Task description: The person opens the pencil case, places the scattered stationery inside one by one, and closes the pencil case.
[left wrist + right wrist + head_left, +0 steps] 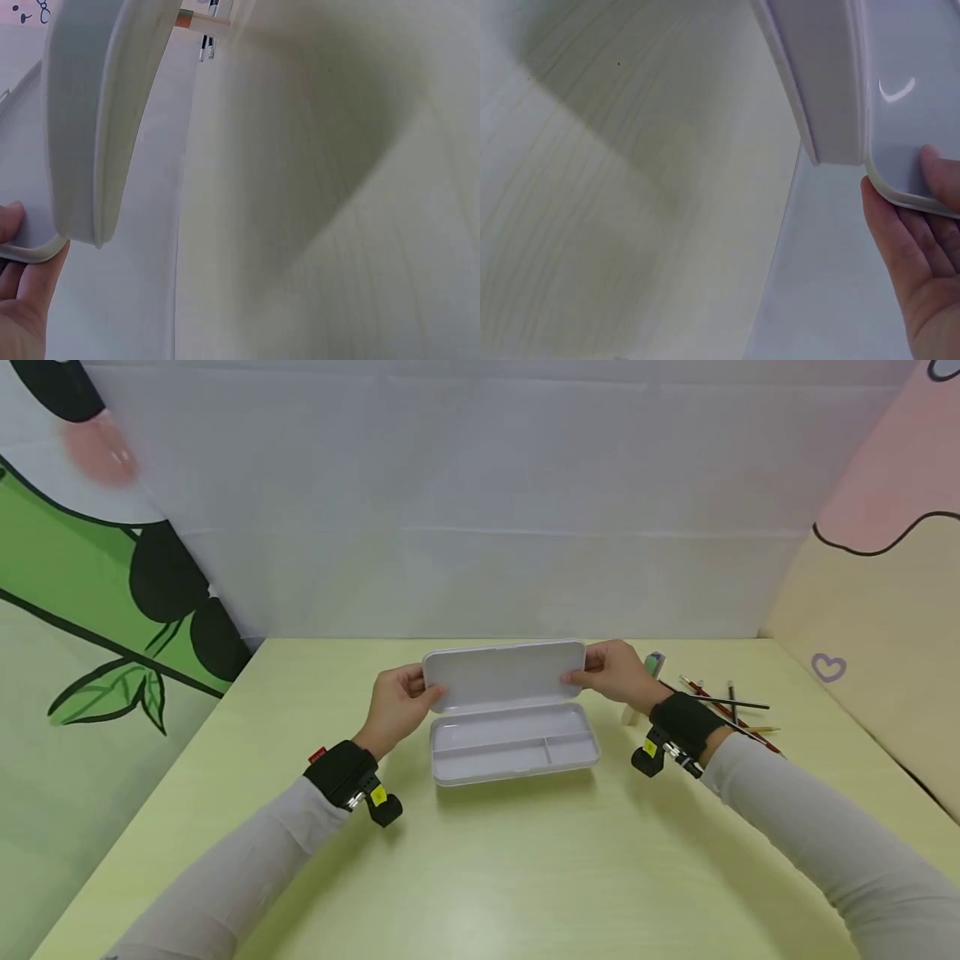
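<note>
A white pencil case hangs unfolded over the table, its lid raised at the back and its divided tray tilted toward me. My left hand pinches the lid's left end, thumb on the inner face and fingers behind. At the other end, my right hand grips the lid the same way. The tray is bare inside and casts a shadow below. In the left wrist view, the hand holds a lid corner beside the tray's side wall. The right wrist view shows thumb and fingers around the opposite corner.
Several pencils lie in a loose pile on the right of the pale table, partly behind my right wrist. A small upright item with a green and purple top stands beside them. A white sheet rises behind the table.
</note>
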Demonstrator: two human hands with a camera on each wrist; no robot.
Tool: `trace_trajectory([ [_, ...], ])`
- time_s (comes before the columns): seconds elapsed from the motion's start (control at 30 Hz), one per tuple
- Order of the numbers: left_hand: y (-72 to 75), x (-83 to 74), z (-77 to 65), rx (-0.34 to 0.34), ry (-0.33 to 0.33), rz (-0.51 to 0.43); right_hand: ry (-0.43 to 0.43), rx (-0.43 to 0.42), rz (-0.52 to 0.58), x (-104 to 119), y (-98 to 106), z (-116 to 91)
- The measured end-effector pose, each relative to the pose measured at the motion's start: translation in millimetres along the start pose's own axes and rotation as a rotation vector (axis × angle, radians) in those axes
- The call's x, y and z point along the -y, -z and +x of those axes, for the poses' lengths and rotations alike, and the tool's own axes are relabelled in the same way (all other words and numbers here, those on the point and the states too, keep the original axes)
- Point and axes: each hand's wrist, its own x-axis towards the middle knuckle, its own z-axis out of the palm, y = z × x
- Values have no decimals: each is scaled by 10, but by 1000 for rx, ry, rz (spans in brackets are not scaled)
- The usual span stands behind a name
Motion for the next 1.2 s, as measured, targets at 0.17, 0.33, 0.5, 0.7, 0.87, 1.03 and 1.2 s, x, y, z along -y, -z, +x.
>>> trace_trajectory([
  [0.17,26,35,127,25,-7,52,-55,-9,39,4,-12,79],
  [0.33,50,93,304,103,-61,224,-18,-34,-57,-38,-2,175],
  [0.5,46,143,484,158,-106,370,83,-96,-174,-110,-2,263],
  [0.7,13,145,599,180,-55,350,54,-109,-172,-163,12,306],
  [0.87,-7,163,656,198,-26,367,14,-112,-164,-208,-16,327],
  [1.03,-36,198,663,198,-12,377,-10,-109,-178,-280,-63,330],
  [1.2,-102,256,639,215,1,335,-18,-113,-185,-349,-108,286],
])
